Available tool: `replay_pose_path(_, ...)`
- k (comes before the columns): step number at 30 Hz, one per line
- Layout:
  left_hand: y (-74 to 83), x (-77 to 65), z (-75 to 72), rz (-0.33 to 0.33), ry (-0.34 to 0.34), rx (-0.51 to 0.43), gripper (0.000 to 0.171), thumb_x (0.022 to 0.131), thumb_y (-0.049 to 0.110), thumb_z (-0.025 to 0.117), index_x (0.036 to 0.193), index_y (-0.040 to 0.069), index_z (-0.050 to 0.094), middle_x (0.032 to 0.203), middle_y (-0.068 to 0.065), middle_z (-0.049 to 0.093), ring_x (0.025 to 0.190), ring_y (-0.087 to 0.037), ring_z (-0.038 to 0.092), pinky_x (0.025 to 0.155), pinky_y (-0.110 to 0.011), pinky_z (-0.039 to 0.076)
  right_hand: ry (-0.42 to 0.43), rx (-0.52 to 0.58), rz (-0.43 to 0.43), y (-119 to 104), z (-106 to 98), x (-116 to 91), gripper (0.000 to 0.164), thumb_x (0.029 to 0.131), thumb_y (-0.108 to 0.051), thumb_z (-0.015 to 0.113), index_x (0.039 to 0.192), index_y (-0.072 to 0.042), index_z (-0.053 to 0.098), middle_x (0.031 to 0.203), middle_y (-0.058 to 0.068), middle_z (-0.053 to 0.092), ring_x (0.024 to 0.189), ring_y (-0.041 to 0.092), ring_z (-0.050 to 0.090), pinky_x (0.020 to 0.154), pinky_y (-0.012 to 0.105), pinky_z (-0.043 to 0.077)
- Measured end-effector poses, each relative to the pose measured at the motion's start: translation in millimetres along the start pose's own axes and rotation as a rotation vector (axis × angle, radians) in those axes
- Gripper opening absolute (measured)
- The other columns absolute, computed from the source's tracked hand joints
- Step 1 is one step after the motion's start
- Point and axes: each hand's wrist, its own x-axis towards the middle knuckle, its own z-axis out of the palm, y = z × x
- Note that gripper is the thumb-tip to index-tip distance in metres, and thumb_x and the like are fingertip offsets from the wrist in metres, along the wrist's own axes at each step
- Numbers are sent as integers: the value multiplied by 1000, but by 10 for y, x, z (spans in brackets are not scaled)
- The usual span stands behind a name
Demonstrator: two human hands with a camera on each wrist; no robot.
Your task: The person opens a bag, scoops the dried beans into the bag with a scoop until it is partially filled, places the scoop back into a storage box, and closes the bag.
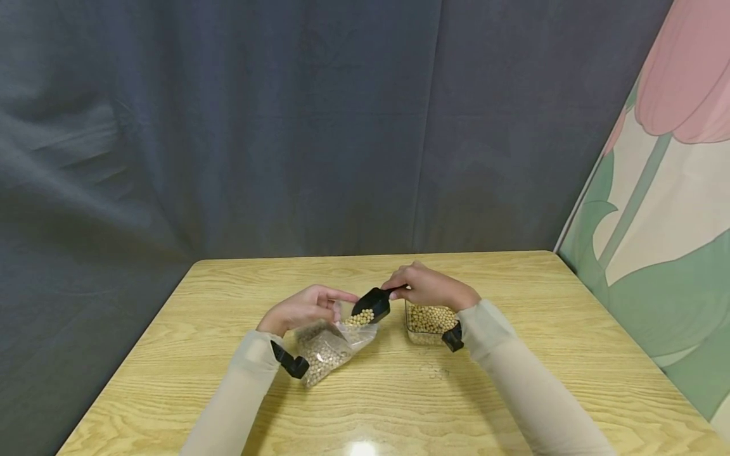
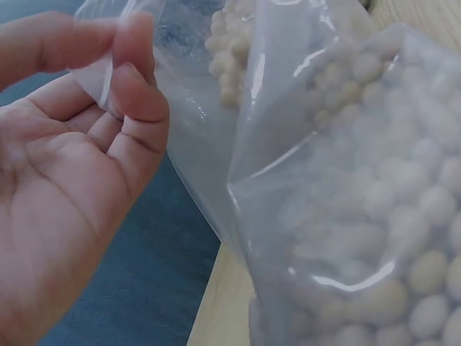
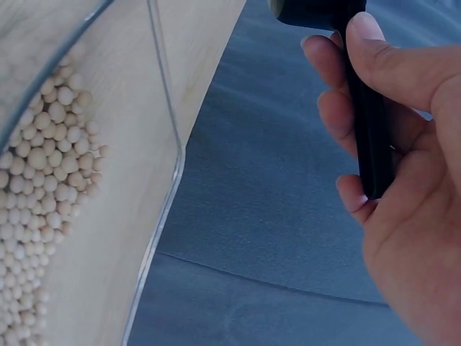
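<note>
A black scoop (image 1: 381,303) bearing round pale-yellow beans (image 1: 360,317) is tilted into the mouth of a clear plastic bag (image 1: 336,350). My right hand (image 1: 419,284) grips its handle (image 3: 367,133), fingers wrapped round it in the right wrist view. With thumb and fingers, my left hand (image 1: 310,306) pinches the bag's upper edge; the left wrist view shows this pinch on the plastic film (image 2: 194,130). Many beans fill the bag's lower part, which rests on the table. Under my right wrist stands a clear rectangular container (image 1: 409,329), partly filled with the same beans.
The wood-grain table (image 1: 502,405) reaches back to a dark blue curtain (image 1: 319,139). A small see-through object or mark (image 1: 436,372) lies on the table in front of the container. At the right is a flower-patterned panel (image 1: 656,253).
</note>
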Motion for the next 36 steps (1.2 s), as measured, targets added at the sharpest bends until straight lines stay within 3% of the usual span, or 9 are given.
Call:
replay_pose_path(13,61,-30,-45,38,11,44,53,86,-11,49,137,-17,38,77,4,68,75,-8,62,75,-25,53,13,-66,-59,-83,-111,14,28,90,-8,64,118,-5,69,105,6,73,93,20,66,80,32,54)
replay_pose_path(20,132,-45,-51,28,17,61,52,87,-9,49,138,-16,39,78,4,67,75,-6,63,74,-25,54,27,-147,-43,-167,-180,19,27,89,-12,66,116,-10,72,101,1,73,90,16,63,77,31,33)
replay_pose_path(29,199,-72,-79,39,23,77,51,87,-10,49,137,-16,40,77,3,68,75,-7,63,75,-25,54,60,-171,-73,-195,-252,29,26,88,-11,67,114,-9,72,101,1,73,92,18,65,86,39,41)
replay_pose_path(36,265,-94,-122,37,36,96,51,88,-8,52,137,-15,41,76,4,68,73,-10,61,77,-26,53,91,-191,-86,-194,-311,9,27,86,-8,69,113,-8,73,102,2,73,92,19,63,79,35,36)
